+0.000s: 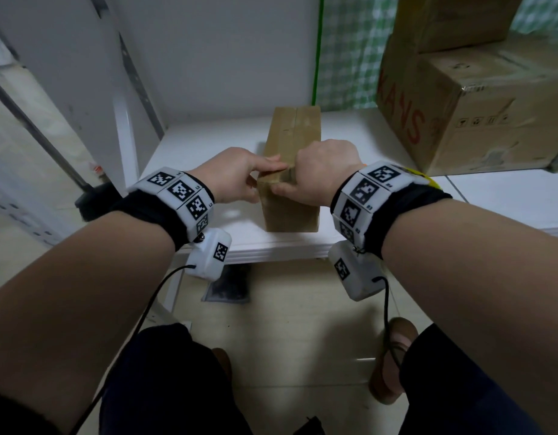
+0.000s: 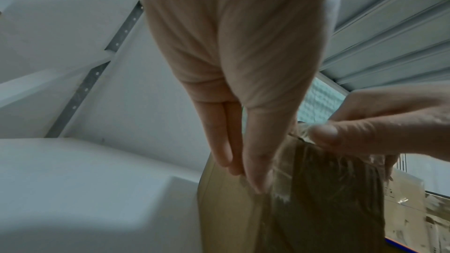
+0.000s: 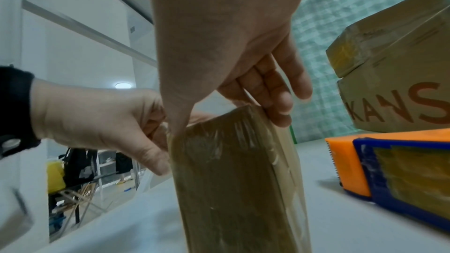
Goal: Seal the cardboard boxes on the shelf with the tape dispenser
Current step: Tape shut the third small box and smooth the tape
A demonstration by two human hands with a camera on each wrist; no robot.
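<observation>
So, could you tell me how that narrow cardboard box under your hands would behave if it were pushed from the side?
The narrow cardboard box stands taller than wide, so a sideways push near its top may tip it. Glossy tape covers its near end, so a grip might slip there.

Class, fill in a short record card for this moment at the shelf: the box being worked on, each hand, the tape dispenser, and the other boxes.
Box in work: small cardboard box, lying on the white shelf, clear tape over its near end
Left hand: straight fingers press the tape on that end
Right hand: thumb and fingers grip the same end
Tape dispenser: orange and blue, set down on the shelf right of the box, untouched
Other boxes: large cardboard boxes stacked at the right
</observation>
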